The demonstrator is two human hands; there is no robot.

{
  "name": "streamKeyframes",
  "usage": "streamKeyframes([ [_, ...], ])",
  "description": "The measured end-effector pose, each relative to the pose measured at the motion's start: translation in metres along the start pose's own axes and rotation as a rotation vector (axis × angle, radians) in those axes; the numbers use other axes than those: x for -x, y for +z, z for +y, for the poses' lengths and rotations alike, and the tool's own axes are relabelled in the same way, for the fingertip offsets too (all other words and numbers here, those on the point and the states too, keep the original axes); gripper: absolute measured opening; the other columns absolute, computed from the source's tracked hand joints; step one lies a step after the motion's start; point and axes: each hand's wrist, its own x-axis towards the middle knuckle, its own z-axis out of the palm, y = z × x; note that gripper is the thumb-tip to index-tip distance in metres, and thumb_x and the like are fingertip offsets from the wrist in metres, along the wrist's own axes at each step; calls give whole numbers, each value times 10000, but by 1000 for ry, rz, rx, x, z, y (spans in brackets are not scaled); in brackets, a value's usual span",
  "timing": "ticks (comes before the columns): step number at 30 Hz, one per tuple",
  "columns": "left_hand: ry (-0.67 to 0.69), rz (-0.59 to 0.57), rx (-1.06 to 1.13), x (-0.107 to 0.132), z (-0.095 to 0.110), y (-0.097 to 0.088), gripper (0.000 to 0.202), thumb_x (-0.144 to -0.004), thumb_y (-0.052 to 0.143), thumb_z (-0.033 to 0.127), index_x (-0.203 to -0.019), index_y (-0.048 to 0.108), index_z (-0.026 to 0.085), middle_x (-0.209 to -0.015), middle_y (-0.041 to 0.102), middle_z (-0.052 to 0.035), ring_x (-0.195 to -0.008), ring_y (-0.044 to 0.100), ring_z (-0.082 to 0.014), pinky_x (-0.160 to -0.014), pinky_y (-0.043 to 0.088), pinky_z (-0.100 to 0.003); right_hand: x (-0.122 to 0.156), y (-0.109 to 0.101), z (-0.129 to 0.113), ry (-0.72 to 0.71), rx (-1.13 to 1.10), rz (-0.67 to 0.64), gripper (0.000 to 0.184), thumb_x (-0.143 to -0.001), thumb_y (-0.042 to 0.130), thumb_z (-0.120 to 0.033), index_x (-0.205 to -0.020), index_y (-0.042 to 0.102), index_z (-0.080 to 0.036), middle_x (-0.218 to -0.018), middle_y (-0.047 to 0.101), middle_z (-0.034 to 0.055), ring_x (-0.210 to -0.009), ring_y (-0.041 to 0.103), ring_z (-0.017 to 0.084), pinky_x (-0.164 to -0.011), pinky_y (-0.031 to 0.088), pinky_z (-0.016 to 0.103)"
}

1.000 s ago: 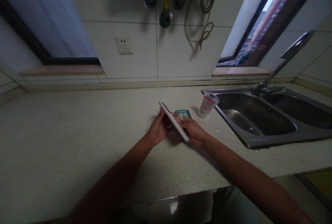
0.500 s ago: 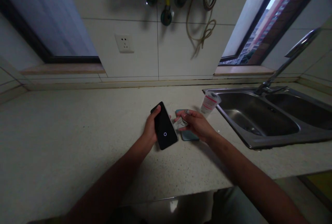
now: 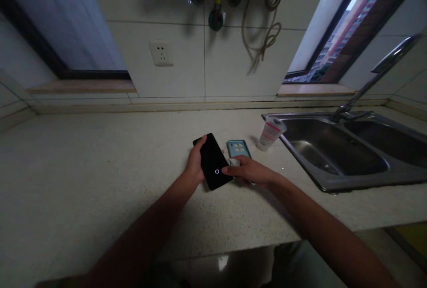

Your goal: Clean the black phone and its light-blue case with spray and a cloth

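Note:
My left hand [image 3: 195, 163] is closed round the left side of a black smartphone [image 3: 213, 157], its thumb near the top edge. The phone is tilted above the counter with its screen facing me; a small white ring glows low on it. At its lower right edge is my right hand [image 3: 247, 170], closed on a crumpled white tissue [image 3: 233, 162], with the thumb reaching the screen near the ring. Behind that hand a teal phone case [image 3: 238, 146] lies on the counter, its camera cut-outs showing and its lower part covered by the hand.
A clear plastic cup [image 3: 269, 134] with red print stands right of the case, beside the steel double sink [image 3: 323, 186] and its faucet [image 3: 367, 86]. The pale counter [image 3: 100, 168] runs along a tiled wall with a socket [image 3: 161, 54], pipe valves and a hanging cord [image 3: 263, 50].
My right hand has moved down with the tissue to the phone's lower right edge, its thumb now over the screen. The top of the teal case has come into view.

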Motion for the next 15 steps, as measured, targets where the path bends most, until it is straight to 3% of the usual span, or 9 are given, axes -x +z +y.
streamKeyframes([
  [7,28,-155,-10,-7,-2,-2,357,-861,550,443,-995,668,134,-794,709,-112,-767,698,-258,-776,572,-409,-6,3,4,-53,-236,118,471,-709,759,-545,-674,410,-230,-467,304,-118,-381,231,43,-345,200,199],
  [9,24,-131,-57,-10,-7,-3,296,-835,590,370,-1008,664,141,-802,716,-108,-792,701,-261,-785,568,-407,-8,0,6,-67,-223,111,478,-719,747,-569,-671,409,-235,-475,306,-113,-389,234,49,-353,197,203],
  [12,80,-47,-112,-14,-12,-7,213,-789,640,233,-985,642,150,-797,714,-87,-764,695,-227,-773,563,-374,-9,-10,7,-76,-89,57,496,-766,673,-645,-656,423,-230,-487,333,-95,-409,260,63,-386,225,221],
  [14,164,-33,-155,-16,-14,-9,192,-775,657,192,-961,633,153,-803,711,-76,-733,684,-208,-743,560,-359,-10,-20,7,-113,96,148,492,-839,572,-659,-656,465,-215,-506,384,-66,-438,314,81,-432,263,236],
  [15,205,-33,-185,-16,-14,-10,179,-774,661,183,-948,633,151,-808,710,-73,-723,679,-202,-726,558,-350,-10,-27,7,-140,219,257,488,-882,518,-641,-664,495,-205,-527,425,-45,-465,360,94,-463,283,245],
])
